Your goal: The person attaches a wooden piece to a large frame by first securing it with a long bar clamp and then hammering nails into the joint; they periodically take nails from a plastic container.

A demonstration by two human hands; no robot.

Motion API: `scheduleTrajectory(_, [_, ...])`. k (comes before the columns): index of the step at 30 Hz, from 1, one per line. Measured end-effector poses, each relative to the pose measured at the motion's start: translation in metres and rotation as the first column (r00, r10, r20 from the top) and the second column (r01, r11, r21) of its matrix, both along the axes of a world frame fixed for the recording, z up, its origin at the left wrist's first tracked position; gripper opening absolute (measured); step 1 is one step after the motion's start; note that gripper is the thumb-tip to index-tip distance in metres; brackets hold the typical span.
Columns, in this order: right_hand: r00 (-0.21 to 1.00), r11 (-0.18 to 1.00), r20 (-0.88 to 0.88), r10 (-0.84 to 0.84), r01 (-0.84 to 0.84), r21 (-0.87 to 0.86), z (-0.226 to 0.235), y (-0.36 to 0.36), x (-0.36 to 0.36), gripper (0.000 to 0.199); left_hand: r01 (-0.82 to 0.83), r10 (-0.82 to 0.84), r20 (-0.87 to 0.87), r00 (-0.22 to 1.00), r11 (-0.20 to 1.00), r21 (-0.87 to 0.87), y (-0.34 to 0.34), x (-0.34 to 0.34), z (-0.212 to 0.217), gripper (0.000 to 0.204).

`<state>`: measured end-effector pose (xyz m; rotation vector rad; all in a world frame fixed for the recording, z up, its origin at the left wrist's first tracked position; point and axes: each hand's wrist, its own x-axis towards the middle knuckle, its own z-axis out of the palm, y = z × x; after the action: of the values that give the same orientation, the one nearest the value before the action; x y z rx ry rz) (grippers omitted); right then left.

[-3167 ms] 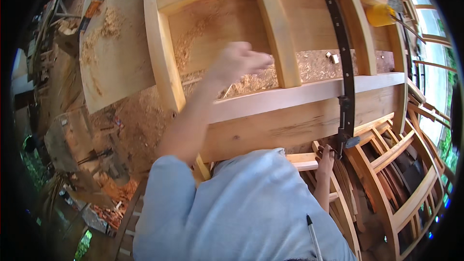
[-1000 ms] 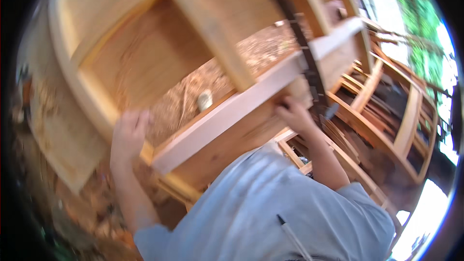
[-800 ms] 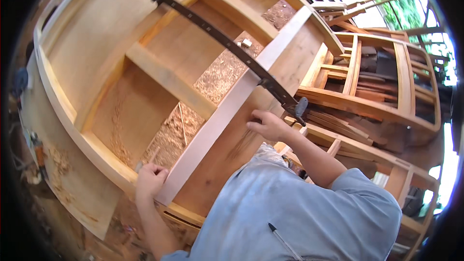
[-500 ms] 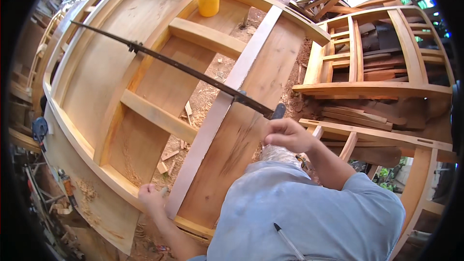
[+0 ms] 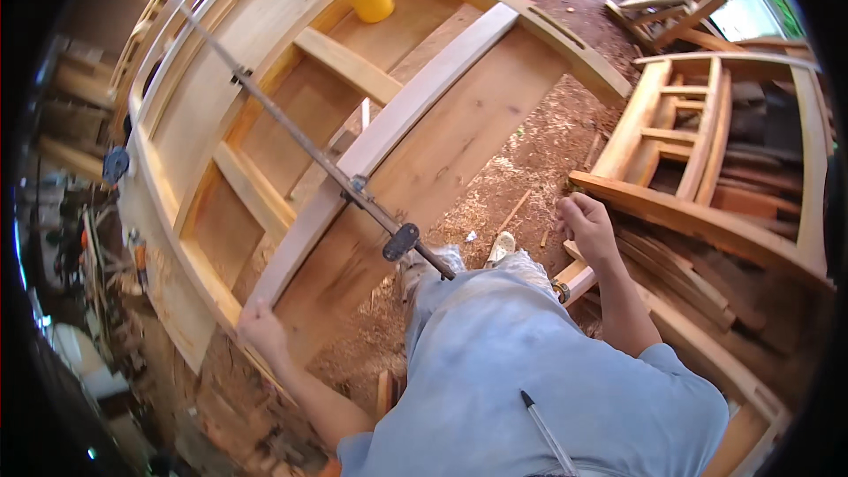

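Dark metal makes up the long bar clamp (image 5: 305, 140), which lies slantwise across the curved wooden frame (image 5: 565, 44), crosses the pale rail (image 5: 415, 110) and reaches back almost to the person's shirt (image 5: 565, 362). The chief change in the last half second is at its near end: the right hand (image 5: 586, 226) was at the clamp's dark oval handle (image 5: 401, 242) and is now well apart from it, raised beside the leaning slatted frame (image 5: 636, 208), its fingers curled together in a loose fist with nothing visible in them. The left hand (image 5: 262, 329) has stayed by the frame's near corner, at the end of the pale rail; its fingers are partly hidden, so I cannot tell whether they grip. With no hand on the handle, the clamp seems to keep its place unaided, which suggests a pause in the adjusting, though how tightly it bites does not show.
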<state>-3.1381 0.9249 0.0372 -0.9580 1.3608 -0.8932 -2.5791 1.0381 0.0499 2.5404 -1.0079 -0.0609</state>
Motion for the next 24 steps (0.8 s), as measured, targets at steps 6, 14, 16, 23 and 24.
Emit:
scheduleTrajectory(6, [0.97, 0.972, -0.08, 0.231, -0.233, -0.019, -0.019, -0.059, -0.017, 0.016, 0.323, -0.061, -0.806, 0.589, 0.932, 0.166, 0.019, -0.141, -0.028, 0.056])
scheduleTrajectory(14, [0.713, 0.633, -0.593, 0.374, -0.664, -0.4, -0.003, -0.16, 0.016, 0.021, 0.209, -0.225, -0.966, 0.125, 0.958, -0.196, 0.017, -0.245, -0.132, 0.021])
scheduleTrajectory(16, [0.771, 0.785, -0.561, 0.303, -0.536, -0.312, 0.002, -0.188, -0.001, 0.027, 0.27, -0.128, -0.98, 0.152, 0.959, -0.083, 0.018, -0.238, -0.15, 0.022])
scheduleTrajectory(23, [0.864, 0.933, -0.503, 0.039, -0.212, -0.292, 0.009, -0.301, -0.046, 0.026, 0.152, -0.278, -0.852, -0.445, 0.914, -0.377, 0.006, -0.24, -0.182, 0.063])
scheduleTrajectory(24, [0.846, 0.899, -0.531, 0.051, -0.27, -0.345, 0.009, -0.311, -0.039, 0.028, 0.122, -0.239, -0.846, -0.477, 0.935, -0.333, 0.006, -0.242, -0.179, 0.057])
